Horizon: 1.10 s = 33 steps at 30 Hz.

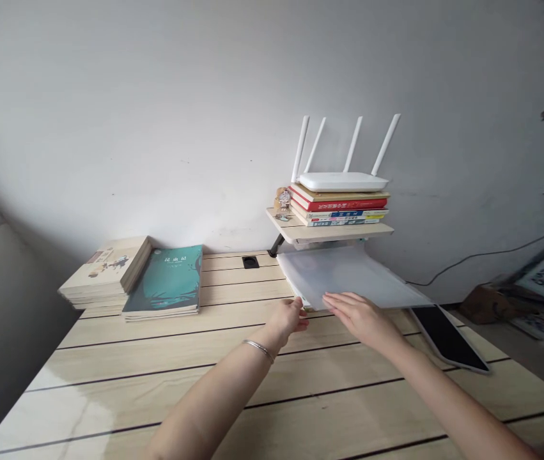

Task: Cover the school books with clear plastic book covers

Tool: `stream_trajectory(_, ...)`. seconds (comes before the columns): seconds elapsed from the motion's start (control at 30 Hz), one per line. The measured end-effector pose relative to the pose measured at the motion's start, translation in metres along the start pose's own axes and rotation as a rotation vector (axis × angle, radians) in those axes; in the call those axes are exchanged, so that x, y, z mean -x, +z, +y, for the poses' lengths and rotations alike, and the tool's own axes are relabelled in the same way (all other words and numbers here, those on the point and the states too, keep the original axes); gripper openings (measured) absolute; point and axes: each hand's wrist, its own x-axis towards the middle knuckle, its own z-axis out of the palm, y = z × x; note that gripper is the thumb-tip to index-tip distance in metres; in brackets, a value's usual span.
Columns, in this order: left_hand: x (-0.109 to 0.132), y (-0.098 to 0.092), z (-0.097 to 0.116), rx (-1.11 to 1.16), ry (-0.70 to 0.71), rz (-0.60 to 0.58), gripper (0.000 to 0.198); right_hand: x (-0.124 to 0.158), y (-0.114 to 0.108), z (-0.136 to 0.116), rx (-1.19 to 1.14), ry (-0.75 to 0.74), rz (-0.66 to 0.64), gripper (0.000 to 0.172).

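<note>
Both bare hands are open, fingers extended and gripping nothing: the right hand (360, 319) lies on the near edge of a translucent white plastic folder (343, 275), and the left hand (287, 319) is just beside that edge. Behind the folder, a pale wooden shelf (329, 233) bears a stack of paperback books (339, 207) and a white four-antenna router (343, 181) — a knock to the shelf could topple them. A slim black tablet (447, 338) touches the folder's right corner, so a slide that way could scrape it.

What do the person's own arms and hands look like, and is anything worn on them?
The left hand and right hand are bare, with bare forearms and no sleeves or gloves. A thin, shiny silver metal bangle circles the left wrist.
</note>
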Motion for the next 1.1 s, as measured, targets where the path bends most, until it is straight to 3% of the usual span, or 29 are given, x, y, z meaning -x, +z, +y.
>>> stream_trajectory(0.13, 0.005, -0.004, -0.002, 0.071, -0.033, -0.007, 0.033, 0.0, -0.01, -0.015, 0.114, -0.034, 0.018, 0.027)
stream_trajectory(0.27, 0.019, -0.023, -0.002, 0.067, -0.042, -0.027, 0.03, -0.005, -0.015, -0.016, 0.027, 0.117, 0.057, 0.026)
stream_trajectory(0.43, 0.039, -0.069, -0.004, -0.03, 0.013, 0.089, 0.025, -0.009, -0.026, -0.01, -0.223, 0.499, 0.001, 0.022)
stream_trajectory(0.53, 0.053, -0.104, -0.004, -0.075, 0.049, 0.186, 0.024, -0.009, -0.037, -0.013, -0.218, 0.604, 0.099, 0.025)
stream_trajectory(0.63, 0.065, -0.131, -0.002, -0.074, 0.077, 0.233, 0.029, -0.008, -0.042, -0.028, -0.209, 0.473, 0.242, 0.026)
stream_trajectory(0.7, 0.069, -0.14, 0.0, -0.008, 0.092, 0.216, 0.034, -0.007, -0.041, -0.043, -0.266, 0.33, 0.267, 0.024)
stream_trajectory(0.87, 0.076, -0.14, 0.002, 0.13, 0.054, 0.194, 0.055, -0.001, -0.032, -0.083, -0.415, 0.082, 0.237, 0.025)
stream_trajectory(0.97, 0.096, -0.134, -0.002, -0.067, 0.11, 0.173, 0.065, 0.0, -0.028, -0.103, -0.442, -0.015, 0.244, 0.025)
stream_trajectory(1.03, 0.115, -0.13, -0.01, -0.329, 0.287, 0.109, 0.073, -0.004, -0.026, -0.115, -0.44, -0.071, 0.252, 0.023)
stream_trajectory(1.1, 0.133, -0.124, -0.022, -0.625, 0.476, 0.085, 0.094, -0.012, -0.024, -0.129, -0.454, -0.119, 0.246, 0.022)
